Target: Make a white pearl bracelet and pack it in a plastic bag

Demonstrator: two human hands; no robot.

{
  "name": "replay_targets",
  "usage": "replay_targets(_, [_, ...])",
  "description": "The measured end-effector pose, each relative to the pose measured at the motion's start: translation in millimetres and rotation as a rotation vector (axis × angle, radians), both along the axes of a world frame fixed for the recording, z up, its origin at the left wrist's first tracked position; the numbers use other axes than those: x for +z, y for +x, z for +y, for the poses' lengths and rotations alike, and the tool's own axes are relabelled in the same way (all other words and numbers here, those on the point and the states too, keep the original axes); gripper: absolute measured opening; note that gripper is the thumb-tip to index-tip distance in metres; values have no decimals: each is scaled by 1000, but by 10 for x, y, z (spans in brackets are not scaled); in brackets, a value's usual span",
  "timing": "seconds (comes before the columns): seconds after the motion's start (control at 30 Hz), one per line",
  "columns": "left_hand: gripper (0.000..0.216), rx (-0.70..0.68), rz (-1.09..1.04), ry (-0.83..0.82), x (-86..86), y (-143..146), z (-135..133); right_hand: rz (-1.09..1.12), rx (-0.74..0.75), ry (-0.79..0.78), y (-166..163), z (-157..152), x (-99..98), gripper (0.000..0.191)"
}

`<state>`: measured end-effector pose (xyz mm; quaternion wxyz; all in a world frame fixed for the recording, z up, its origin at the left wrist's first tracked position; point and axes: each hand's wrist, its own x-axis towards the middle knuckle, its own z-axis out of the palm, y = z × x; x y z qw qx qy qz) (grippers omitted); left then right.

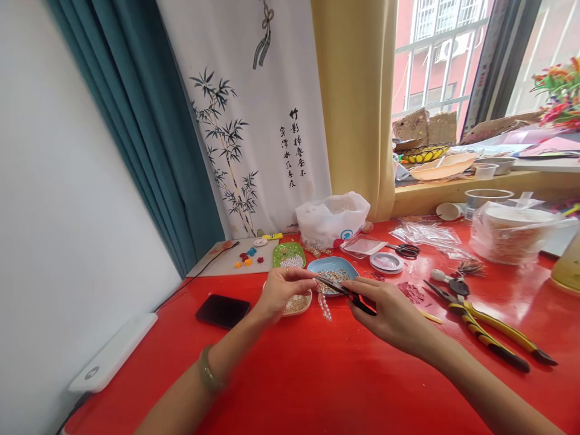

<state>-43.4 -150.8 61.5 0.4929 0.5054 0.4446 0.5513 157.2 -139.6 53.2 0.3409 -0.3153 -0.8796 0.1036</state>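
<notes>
My left hand (285,291) pinches the upper end of a strand of white and gold beads (323,302), which hangs down in a loop. Black-and-red pliers (351,295) are gripped in my right hand (385,307), their jaws pointing left and meeting the strand's top close to my left fingertips. Whether the jaws are closed on the strand is too small to tell. Right behind the hands sits a blue dish (333,264) of gold and pearly beads. A white dish (296,309) with tiny gold beads is partly covered by my left hand.
A phone (223,310) lies at left. Behind are a green tray (289,252) of white beads and a plastic bag (333,220). To the right lie yellow-black pliers (487,326), scissors (404,250), a round lid (386,262) and a wrapped tub (510,232).
</notes>
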Motion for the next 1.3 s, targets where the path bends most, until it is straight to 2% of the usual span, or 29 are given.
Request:
replay_targets(0.17, [21,-23,13,-25,2,-14,12,4,13,-47,5,-13,4,32])
replay_targets(0.33, [21,-76,-45,-81,-15,-32,33,-42,25,-112,-13,-51,87,22])
replay_targets(0.43, [22,-110,-74,-141,-36,-34,48,-80,18,-167,8,-56,122,23])
replay_targets(0.7, [22,-259,-183,-297,-242,46,73,-116,32,-304,121,-13,77,28])
replay_targets(0.97, [18,-238,-224,-370,-448,100,126,-156,56,-484,159,105,-88,24])
replay_targets(1.17, [19,-141,-265,-425,-585,50,65,-160,159,-582,72,165,-136,28])
replay_targets(1.3, [20,-73,-358,-443,-664,50,-28,-126,176,-627,21,158,-214,26])
